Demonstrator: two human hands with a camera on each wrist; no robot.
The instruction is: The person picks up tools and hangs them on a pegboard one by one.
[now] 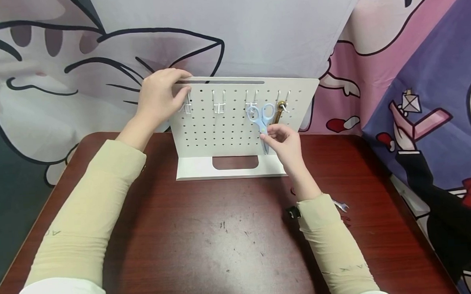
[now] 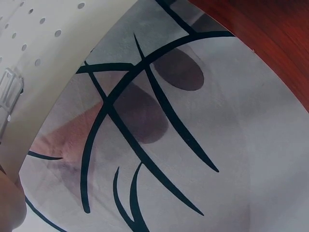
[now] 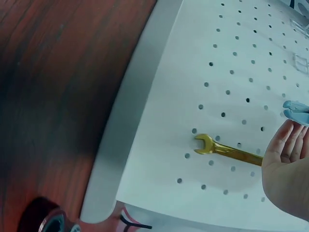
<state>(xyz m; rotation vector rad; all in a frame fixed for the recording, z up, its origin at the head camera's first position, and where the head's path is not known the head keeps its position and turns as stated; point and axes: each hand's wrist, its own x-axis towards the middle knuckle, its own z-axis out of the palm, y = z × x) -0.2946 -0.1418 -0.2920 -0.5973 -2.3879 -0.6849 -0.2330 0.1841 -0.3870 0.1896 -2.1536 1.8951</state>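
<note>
1. Cartoon-printed cloth [image 1: 278, 35] backs a reddish-brown table [image 1: 231, 239], on which a white pegboard [image 1: 195, 168] stands.
2. The person's left hand [image 1: 160, 93] grips the pegboard's upper left corner, thumb in front and fingers over the top edge, some hidden; the left wrist view cuts this hand off.
3. The right hand [image 1: 284, 140] pinches light-blue scissors [image 1: 263, 119] between thumb and fingers, loops up, before the third hook [image 1: 251, 104] from the left; whether they touch it is hard to tell.
4. A golden wrench [image 3: 231, 151] hangs at the rightmost hook, its lower part hidden by the right hand in the head view.
5. A silver wrench [image 1: 342, 206] lies on the table, partly covered by the right forearm.
</note>
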